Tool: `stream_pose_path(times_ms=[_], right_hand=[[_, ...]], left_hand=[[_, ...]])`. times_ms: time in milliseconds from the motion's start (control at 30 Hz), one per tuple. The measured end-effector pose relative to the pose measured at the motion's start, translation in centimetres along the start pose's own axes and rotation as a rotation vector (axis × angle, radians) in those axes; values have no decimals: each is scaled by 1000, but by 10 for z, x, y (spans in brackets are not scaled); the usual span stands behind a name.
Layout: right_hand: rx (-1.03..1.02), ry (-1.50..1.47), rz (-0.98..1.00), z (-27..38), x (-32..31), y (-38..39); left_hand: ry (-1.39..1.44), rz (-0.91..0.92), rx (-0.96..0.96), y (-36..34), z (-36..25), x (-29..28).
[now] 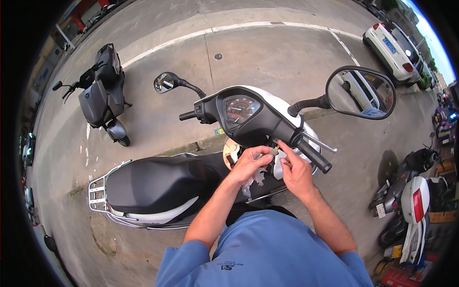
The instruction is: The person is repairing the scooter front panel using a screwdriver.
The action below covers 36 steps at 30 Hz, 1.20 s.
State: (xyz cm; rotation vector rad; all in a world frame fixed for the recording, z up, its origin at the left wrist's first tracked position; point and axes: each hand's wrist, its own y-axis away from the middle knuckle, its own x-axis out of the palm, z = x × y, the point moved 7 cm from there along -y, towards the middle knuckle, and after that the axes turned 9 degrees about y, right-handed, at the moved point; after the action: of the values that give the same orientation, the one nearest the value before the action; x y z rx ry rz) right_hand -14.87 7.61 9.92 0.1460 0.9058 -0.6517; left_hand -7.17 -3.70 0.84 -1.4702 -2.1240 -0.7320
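I count two mirrors (361,93), one bag (259,177) — clear, crumpled, pinched in left hand (249,164) — grip of right hand (297,174), I can't tell.

Left hand (253,164) holding plastic (259,178); right hand (298,173) near handlebar (313,156).

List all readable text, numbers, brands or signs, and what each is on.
Locations only; characters not copied.
Blue shirt: dark logo with small lettering.
White car: blue plate with pale characters.
White scooter: dial markings, too small to read surely.
Parked scooter, right: white plate, too small to read.
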Motion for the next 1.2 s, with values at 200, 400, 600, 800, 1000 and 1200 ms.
stream_pose_path(times_ms=[200,400,600,800,1000,1200], right_hand=[[121,-26,66,4,-1,-5],[200,2,127,-1,6,-5],[35,11,29,2,8,5],[120,-8,59,7,7,10],[93,49,99,13,9,3],[212,-27,198,11,15,-1]], left_hand=[[57,36,90,-8,-4,1],[124,71,91,-14,7,-2],[156,-38,185,-7,0,6],[93,-66,199,-4,-6,13],[134,-157,173,-3,3,7],[151,-174,164,-4,1,4]])
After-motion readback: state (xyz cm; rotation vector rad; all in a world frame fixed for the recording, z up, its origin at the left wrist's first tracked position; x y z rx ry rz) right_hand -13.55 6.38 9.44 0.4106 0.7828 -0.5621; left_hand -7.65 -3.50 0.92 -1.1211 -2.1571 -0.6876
